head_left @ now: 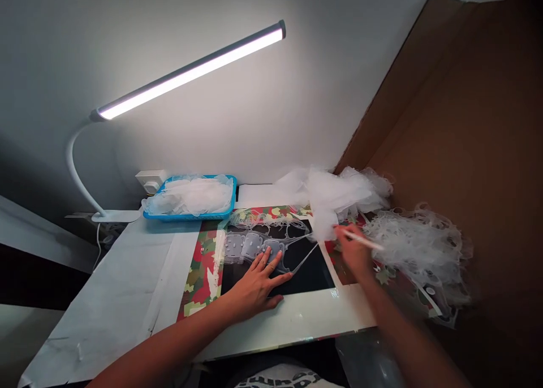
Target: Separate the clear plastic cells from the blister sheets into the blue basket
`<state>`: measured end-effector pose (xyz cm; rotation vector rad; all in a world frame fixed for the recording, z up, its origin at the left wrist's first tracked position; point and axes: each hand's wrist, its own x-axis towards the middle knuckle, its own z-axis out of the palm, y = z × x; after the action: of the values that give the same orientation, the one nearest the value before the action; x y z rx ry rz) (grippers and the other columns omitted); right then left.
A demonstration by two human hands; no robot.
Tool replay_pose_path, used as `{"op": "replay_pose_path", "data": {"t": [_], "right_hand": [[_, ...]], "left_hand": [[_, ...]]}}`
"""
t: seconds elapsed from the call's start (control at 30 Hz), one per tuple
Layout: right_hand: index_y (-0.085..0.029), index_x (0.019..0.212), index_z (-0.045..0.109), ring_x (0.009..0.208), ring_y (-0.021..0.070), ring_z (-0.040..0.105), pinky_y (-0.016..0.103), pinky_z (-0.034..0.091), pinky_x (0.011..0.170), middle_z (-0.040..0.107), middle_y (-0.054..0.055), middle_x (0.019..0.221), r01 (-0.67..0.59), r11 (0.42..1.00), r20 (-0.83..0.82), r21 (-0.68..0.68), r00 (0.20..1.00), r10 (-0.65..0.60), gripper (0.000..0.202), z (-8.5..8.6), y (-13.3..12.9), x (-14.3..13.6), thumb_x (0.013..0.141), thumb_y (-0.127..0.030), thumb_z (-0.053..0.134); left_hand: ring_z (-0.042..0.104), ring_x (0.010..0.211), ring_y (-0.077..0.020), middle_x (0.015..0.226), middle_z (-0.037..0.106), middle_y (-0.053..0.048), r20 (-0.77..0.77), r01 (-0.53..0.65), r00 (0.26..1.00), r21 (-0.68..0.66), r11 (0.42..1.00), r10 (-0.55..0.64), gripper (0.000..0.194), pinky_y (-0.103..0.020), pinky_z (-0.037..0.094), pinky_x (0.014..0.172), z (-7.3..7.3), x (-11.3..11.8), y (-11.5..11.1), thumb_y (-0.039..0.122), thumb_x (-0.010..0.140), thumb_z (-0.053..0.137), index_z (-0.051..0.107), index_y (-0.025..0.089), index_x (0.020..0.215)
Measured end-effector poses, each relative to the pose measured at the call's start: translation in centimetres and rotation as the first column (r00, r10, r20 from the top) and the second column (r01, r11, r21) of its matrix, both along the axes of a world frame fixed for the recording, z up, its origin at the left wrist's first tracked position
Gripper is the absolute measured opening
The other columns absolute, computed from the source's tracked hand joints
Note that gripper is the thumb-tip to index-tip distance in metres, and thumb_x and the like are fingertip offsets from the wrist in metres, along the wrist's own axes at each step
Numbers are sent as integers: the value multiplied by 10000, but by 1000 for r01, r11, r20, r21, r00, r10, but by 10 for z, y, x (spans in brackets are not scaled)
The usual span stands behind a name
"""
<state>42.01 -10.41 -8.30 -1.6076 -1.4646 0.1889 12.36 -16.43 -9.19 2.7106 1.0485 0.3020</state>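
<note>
A sheet of translucent grey moulded pieces [252,245] lies on the black mat [316,275]. My left hand [258,283] rests on it, fingers spread. Thin strands stretch from the sheet toward my right hand [354,249], which is blurred by motion. Its fingers are closed round a slim white pen-like tool [365,240] and seem to pinch a whitish translucent piece [323,221]. Behind that hand is a heap of thin white sheets [350,190]; to its right lies a tangled pile of clear scraps [419,241].
A blue basket [232,198] of thin white pieces stands at the back left. A lit lamp [193,74] arches over the table [114,286]. Brown cardboard [458,133] stands along the right side. A camouflage-patterned surface [203,258] lies under the mat.
</note>
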Motion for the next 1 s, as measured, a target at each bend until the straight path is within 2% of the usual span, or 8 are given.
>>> {"op": "replay_pose_path", "data": {"t": [0.07, 0.17, 0.33, 0.5, 0.6, 0.7, 0.87, 1.0], "right_hand": [[-201, 683, 557, 595, 201, 558, 310, 421, 569, 654, 59, 646, 188, 981, -34, 38, 982, -187, 379, 10, 13, 23, 843, -543, 517], [-208, 688, 545, 604, 198, 560, 306, 418, 584, 652, 50, 656, 200, 976, -18, 90, 980, -199, 343, 19, 19, 24, 850, -510, 525], [-220, 865, 621, 823, 227, 653, 353, 493, 762, 719, 76, 923, -195, 974, 147, 110, 973, 178, 201, 27, 5, -39, 925, -351, 481], [-231, 1009, 652, 1028, 236, 645, 389, 496, 905, 711, 86, 1072, -612, 789, 248, 53, 773, 583, 216, 28, -14, -81, 950, -253, 445], [-235, 930, 645, 920, 213, 671, 351, 521, 811, 726, 59, 1020, -498, 867, 95, 10, 864, 495, 184, 29, -12, -76, 939, -292, 470], [-224, 786, 591, 782, 185, 665, 301, 505, 706, 736, 32, 927, -240, 970, -59, 50, 968, 242, 191, 37, 3, -57, 897, -366, 528], [-215, 720, 548, 755, 193, 650, 296, 474, 705, 732, 45, 858, -66, 976, -46, 207, 996, 77, 197, 57, 18, -33, 856, -357, 562], [-218, 725, 533, 755, 206, 652, 313, 470, 719, 732, 52, 855, -64, 979, 41, 193, 998, 57, 194, 58, 16, -29, 862, -355, 547]], "left_hand": [[62, 1454, -418, 1616, 115, -67, -7, -11, 1000, -35, 999, 11, 622, -610, 232, 1124, 4, 3, 0, 335, 847, 660, 424, 352, 1423], [86, 1448, -432, 1598, 197, -82, 11, -2, 1000, -83, 997, 2, 658, -650, 248, 1098, 11, 12, -1, 363, 831, 680, 408, 346, 1430], [204, 1458, -295, 1546, 326, -113, 193, 33, 981, -96, 995, -14, 604, -473, 353, 1126, 15, 21, -2, 310, 891, 601, 373, 226, 1445], [387, 1375, -292, 1451, 462, -128, 143, -143, 981, 63, 988, 133, 426, -475, 409, 1075, 4, -8, 0, 227, 891, 584, 511, 205, 1310], [450, 1315, -299, 1510, 381, -126, 105, -155, 984, 115, 981, 144, 543, -485, 437, 1020, 8, -10, 7, 284, 882, 608, 417, 236, 1388], [539, 1195, -260, 1332, 560, -118, 83, -116, 991, 128, 985, 106, 459, -423, 460, 980, 19, 29, 23, 349, 900, 587, 475, 193, 1317], [603, 1011, -248, 1151, 596, -191, -142, -2, 989, 300, 954, 47, 227, -337, 503, 768, 30, 134, 44, 217, 932, 494, 620, 91, 1073], [601, 1002, -272, 1169, 571, -223, -150, 55, 989, 373, 926, 2, 239, -357, 497, 743, 29, 150, 27, 203, 935, 464, 615, 76, 1069]]}}
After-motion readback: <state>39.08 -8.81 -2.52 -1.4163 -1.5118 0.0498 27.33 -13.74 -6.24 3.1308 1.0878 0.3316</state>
